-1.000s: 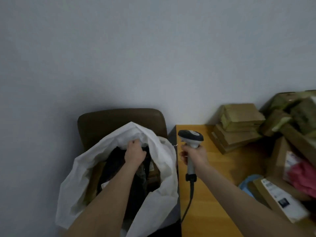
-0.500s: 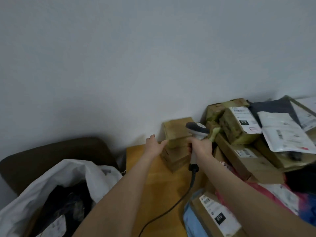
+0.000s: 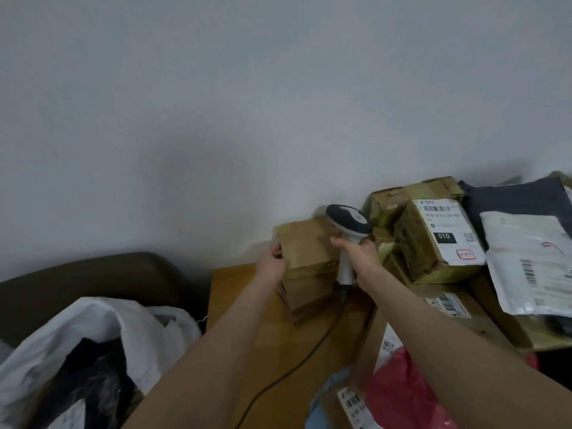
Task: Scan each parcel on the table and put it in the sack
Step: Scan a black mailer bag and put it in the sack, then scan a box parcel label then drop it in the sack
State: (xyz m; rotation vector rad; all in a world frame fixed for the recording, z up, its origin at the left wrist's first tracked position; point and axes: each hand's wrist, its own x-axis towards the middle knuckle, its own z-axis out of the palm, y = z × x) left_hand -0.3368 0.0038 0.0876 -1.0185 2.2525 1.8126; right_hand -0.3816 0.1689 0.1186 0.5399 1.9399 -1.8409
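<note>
A small brown cardboard parcel (image 3: 305, 244) tops a short stack of similar boxes at the back of the wooden table (image 3: 235, 308), against the wall. My left hand (image 3: 271, 264) grips its left side, fingers curled over the edge. My right hand (image 3: 359, 253) holds a grey and white barcode scanner (image 3: 348, 226) just right of that parcel, its cable trailing down over the table. The white sack (image 3: 102, 339) stands open at the lower left with dark parcels inside.
A heap of parcels fills the right: a taped box with a white 010 label (image 3: 439, 239), a white poly mailer (image 3: 532, 267), a dark bag (image 3: 513, 196), a red bag (image 3: 399, 394) and a labelled box (image 3: 349, 404). A brown chair back (image 3: 93, 280) stands behind the sack.
My left hand left the sack, crossed to the table and took hold of the top box of the stack. The right hand with the scanner moved toward the wall beside it.
</note>
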